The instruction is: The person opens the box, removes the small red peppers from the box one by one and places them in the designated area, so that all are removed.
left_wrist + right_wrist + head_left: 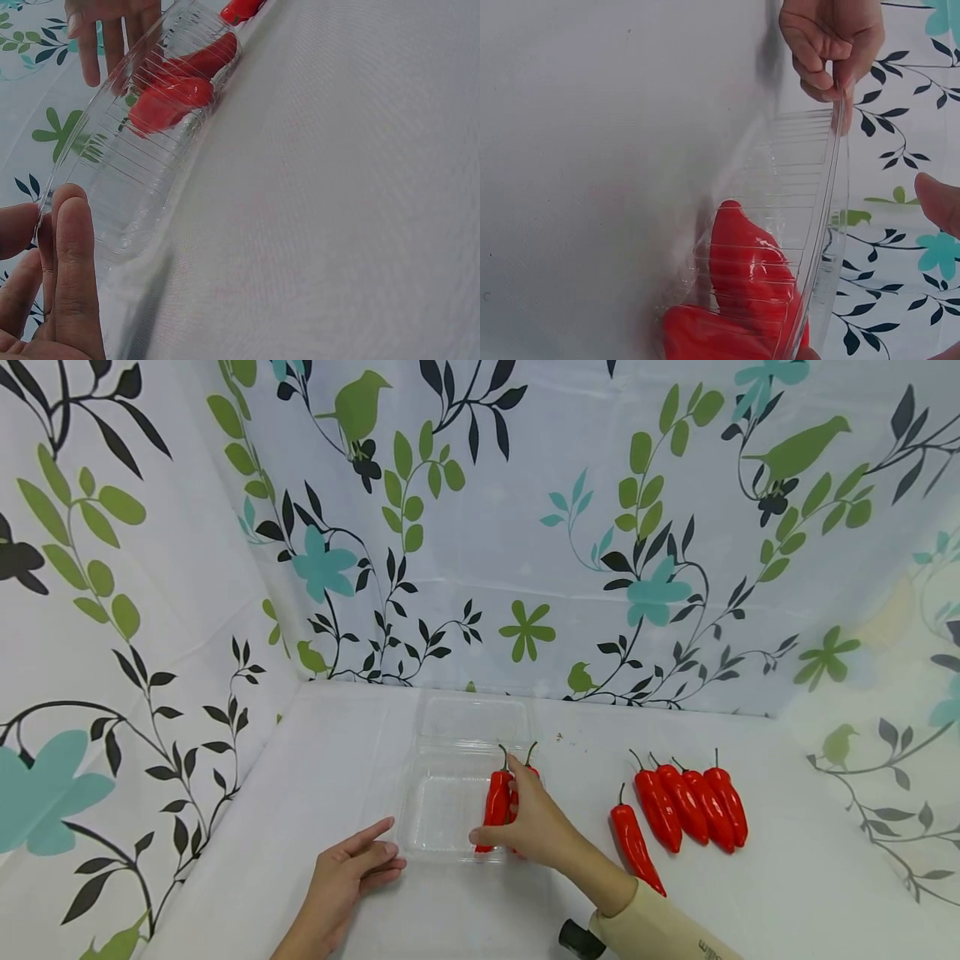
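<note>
A clear plastic clamshell container (438,814) lies on the table with its lid (472,720) folded back. My left hand (347,881) pinches its near left rim between thumb and fingers, as the left wrist view also shows. Two red chili peppers (497,802) lie side by side in the right part of the container, one partly hidden by my right hand (534,818). That hand hovers over them with thumb and fingers spread apart. In the right wrist view its thumb (939,202) stands clear of the rim, above the peppers (746,262).
To the right of the container several red chili peppers (690,802) lie in a slanting row, and one pepper (636,847) lies nearer the right forearm. A black object (580,938) shows beside the right sleeve (660,927). A patterned cloth (480,568) hangs behind the white table (337,760).
</note>
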Available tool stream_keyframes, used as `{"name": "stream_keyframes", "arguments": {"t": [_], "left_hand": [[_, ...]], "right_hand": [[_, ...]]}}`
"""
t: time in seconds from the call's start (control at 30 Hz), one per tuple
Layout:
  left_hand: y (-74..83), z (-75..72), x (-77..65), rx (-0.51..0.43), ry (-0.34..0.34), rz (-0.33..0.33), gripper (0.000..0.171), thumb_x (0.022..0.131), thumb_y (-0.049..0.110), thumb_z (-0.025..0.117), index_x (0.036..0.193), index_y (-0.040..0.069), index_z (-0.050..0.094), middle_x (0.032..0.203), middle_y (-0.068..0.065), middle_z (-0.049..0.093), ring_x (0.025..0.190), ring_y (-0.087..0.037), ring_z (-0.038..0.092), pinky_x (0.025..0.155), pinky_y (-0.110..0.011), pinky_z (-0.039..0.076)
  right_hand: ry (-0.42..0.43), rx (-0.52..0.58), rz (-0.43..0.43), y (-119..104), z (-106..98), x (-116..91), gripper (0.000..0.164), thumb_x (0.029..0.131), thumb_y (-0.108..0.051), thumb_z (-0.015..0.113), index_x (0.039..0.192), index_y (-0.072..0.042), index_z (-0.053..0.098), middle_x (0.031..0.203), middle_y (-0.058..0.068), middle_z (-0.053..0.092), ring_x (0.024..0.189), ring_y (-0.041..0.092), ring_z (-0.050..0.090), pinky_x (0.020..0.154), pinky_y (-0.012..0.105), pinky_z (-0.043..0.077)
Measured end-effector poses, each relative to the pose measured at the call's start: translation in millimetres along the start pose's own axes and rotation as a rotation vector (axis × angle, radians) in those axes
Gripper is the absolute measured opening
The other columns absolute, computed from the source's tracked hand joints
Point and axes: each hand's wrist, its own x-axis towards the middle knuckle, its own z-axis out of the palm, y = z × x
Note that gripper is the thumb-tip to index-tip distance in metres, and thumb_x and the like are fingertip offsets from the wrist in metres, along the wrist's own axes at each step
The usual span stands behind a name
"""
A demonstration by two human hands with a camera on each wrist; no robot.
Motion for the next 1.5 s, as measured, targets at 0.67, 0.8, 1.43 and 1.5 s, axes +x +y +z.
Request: {"name": "stream_keyframes", "arguments": {"t": [0.67,0.8,1.43,1.5], "left_hand": [[-1.9,-1.5,3.7,-0.002,-0.002,-0.003,0.051,0.094,0.004,0.069,0.143,-0.003,0.054,0.101,-0.017,0.069,0.09,-0.027,0.073,0.084,-0.034,0.061],[-3.1,-0.2,2.5,-0.009,0.017,-0.004,0.05,0.094,0.004,0.069,0.141,-0.004,0.055,0.101,-0.017,0.07,0.089,-0.027,0.073,0.083,-0.035,0.061],[-2.4,2.8,3.3,-0.008,0.037,-0.025,0.05,0.094,0.003,0.07,0.141,-0.003,0.056,0.1,-0.017,0.071,0.087,-0.027,0.073,0.082,-0.035,0.062],[-1.9,3.1,3.5,-0.005,0.04,-0.028,0.049,0.094,0.003,0.07,0.141,-0.003,0.056,0.1,-0.017,0.071,0.087,-0.027,0.074,0.081,-0.035,0.062]], "right_hand": [[-0.035,0.027,0.073,2,17,16,0.109,0.074,-0.026,0.091,0.158,-0.004,0.025,0.15,0.019,0.043,0.136,0.043,0.043,0.086,0.055,0.059],[-0.04,0.04,0.102,5,21,23,0.103,0.076,-0.025,0.09,0.157,-0.005,0.029,0.151,0.016,0.044,0.133,0.04,0.047,0.086,0.054,0.06],[-0.056,-0.038,0.095,15,34,38,0.094,0.073,-0.019,0.091,0.151,-0.007,0.041,0.139,0.013,0.054,0.125,0.035,0.052,0.082,0.052,0.061],[-0.052,-0.033,0.092,16,36,40,0.094,0.073,-0.017,0.091,0.151,-0.007,0.041,0.138,0.013,0.055,0.125,0.035,0.052,0.082,0.052,0.061]]}}
